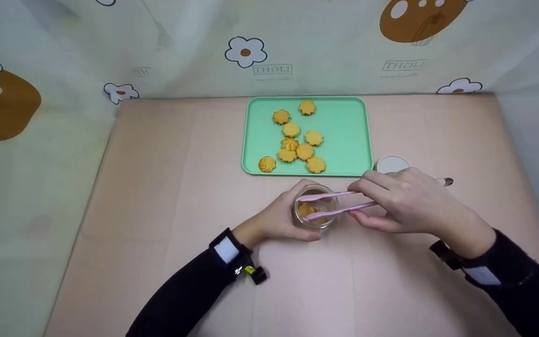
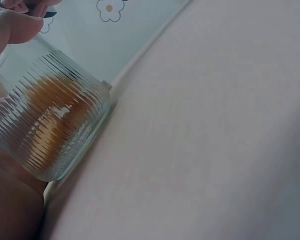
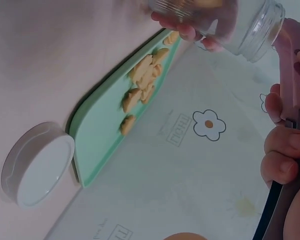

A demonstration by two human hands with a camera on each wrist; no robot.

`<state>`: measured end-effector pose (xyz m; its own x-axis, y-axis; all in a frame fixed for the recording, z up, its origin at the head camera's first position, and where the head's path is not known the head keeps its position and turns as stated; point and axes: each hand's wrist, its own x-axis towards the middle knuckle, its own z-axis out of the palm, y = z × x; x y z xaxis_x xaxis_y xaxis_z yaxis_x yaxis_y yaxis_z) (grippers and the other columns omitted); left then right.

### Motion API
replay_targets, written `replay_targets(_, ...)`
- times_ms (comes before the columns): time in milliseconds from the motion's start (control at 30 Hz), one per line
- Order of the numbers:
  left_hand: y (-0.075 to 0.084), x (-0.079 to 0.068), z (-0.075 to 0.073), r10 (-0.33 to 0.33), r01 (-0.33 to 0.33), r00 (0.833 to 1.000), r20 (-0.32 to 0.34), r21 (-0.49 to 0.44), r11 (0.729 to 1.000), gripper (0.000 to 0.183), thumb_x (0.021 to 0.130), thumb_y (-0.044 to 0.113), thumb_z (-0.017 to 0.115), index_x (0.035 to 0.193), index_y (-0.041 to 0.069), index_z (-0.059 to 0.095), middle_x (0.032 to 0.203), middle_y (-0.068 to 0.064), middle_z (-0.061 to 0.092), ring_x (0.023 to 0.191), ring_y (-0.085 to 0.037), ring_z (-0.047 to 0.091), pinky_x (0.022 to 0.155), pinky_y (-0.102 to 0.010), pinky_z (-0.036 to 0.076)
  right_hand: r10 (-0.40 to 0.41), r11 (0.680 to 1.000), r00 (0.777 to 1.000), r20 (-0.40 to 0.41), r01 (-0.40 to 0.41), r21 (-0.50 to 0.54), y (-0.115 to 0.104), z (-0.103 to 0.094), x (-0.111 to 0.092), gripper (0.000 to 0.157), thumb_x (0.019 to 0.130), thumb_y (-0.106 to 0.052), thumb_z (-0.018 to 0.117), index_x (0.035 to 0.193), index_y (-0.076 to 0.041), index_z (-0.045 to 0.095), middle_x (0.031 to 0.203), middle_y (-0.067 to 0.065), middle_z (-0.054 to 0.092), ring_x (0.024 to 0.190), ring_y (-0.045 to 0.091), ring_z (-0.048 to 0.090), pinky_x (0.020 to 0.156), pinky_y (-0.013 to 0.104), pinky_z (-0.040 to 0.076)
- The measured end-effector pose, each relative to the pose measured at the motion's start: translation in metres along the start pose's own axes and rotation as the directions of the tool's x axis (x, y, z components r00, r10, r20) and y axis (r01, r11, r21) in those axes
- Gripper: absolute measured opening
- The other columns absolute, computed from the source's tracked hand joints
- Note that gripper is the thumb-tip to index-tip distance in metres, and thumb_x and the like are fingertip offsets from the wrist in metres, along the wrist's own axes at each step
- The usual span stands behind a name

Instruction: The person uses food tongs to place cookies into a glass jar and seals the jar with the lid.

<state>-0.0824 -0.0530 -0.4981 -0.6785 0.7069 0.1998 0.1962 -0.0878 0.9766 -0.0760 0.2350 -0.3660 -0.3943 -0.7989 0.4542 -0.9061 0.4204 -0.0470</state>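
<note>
My left hand is wrapped around a ribbed clear glass jar, with its mouth facing up in the head view. Inside the jar lie several golden cookies. My right hand holds pink-tipped tongs, whose two arms are spread apart and reach into the jar's mouth. One tip lies over the cookies; whether it touches them I cannot tell. In the right wrist view, dark handles of the tongs run beneath the fingers.
Beyond the jar, a green tray bears several flower-shaped cookies, some touching or overlapping. A round white lid lies on the table beside the tray's near right corner, partly behind my right hand in the head view. A patterned curtain hangs behind the table.
</note>
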Motion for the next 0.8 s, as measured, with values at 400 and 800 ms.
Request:
replay_targets(400,0.001,-0.001,0.001,0.004,-0.004,1.000,0.003,-0.008,1.000,0.091,0.077,0.013,0.098,0.152,0.013,0.047,0.147,-0.006,0.064,0.138,-0.025,0.061,0.123,-0.044,0.045,0.042,0.999,0.998,-0.050,-0.042,0.007,0.005,-0.002,0.002,0.043,0.109,-0.046,0.055,0.111,-0.006,0.071,0.087,0.001,0.068,0.049,0.010,0.046,0.039,0.026,0.037)
replay_targets(800,0.001,-0.001,0.001,-0.001,0.001,1.000,-0.001,-0.028,1.000,0.089,0.078,0.014,0.097,0.152,0.012,0.048,0.146,-0.004,0.063,0.140,-0.026,0.058,0.124,-0.046,0.043,0.545,0.839,0.838,0.040,-0.544,-0.032,0.025,0.011,0.006,0.034,0.101,-0.033,0.076,0.112,-0.001,0.071,0.091,0.012,0.070,0.063,0.026,0.065,0.048,0.042,0.053)
